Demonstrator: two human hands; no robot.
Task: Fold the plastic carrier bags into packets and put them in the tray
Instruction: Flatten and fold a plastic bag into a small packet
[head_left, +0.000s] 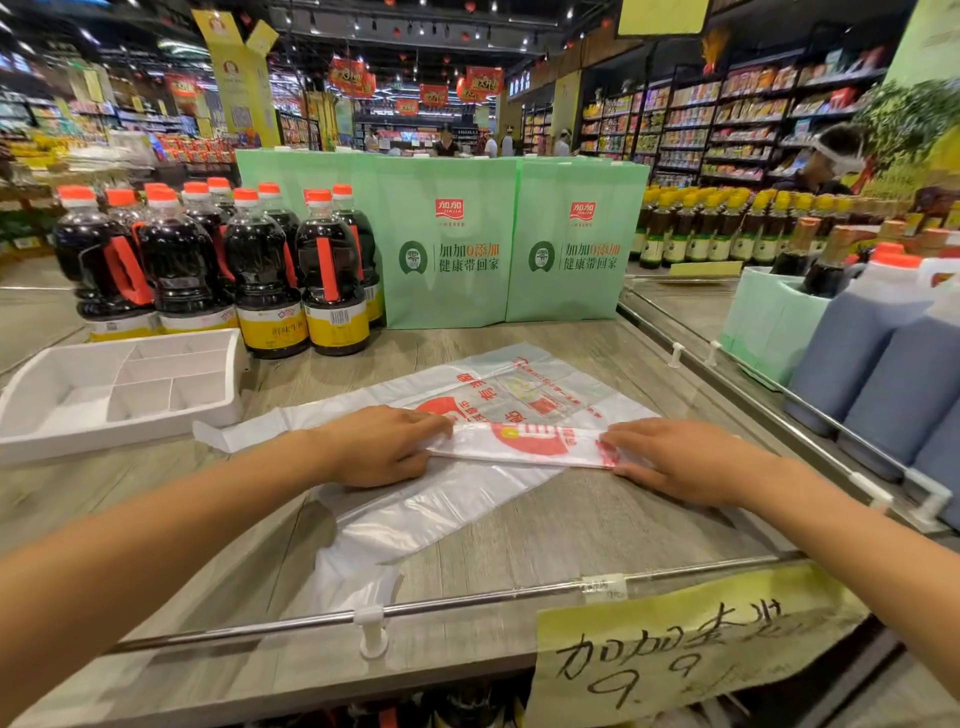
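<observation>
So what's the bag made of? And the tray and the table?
The bag looks like thin plastic film: milky, see-through, shiny and wrinkly, with red print. The tray seems to be stiff white plastic, smooth and matt, with moulded dividers. The table shows grey wood grain; it could be real wood or a printed laminate.

This is a supermarket: long aisles of shelves (727, 119) packed with packaged goods run back on the right, and red promotional banners (483, 80) hang from the dark ceiling. The wood-grain table (571, 519) is a display stand, with orange-capped bottles of dark sauce (265, 270) massed at its far left, green branded cartons (509, 244) along its far edge and yellow-capped bottles (696, 228) beyond its far right corner. A handwritten yellow price sign (675, 660) hangs from the near edge, and people (445, 141) stand among the distant aisles.
</observation>
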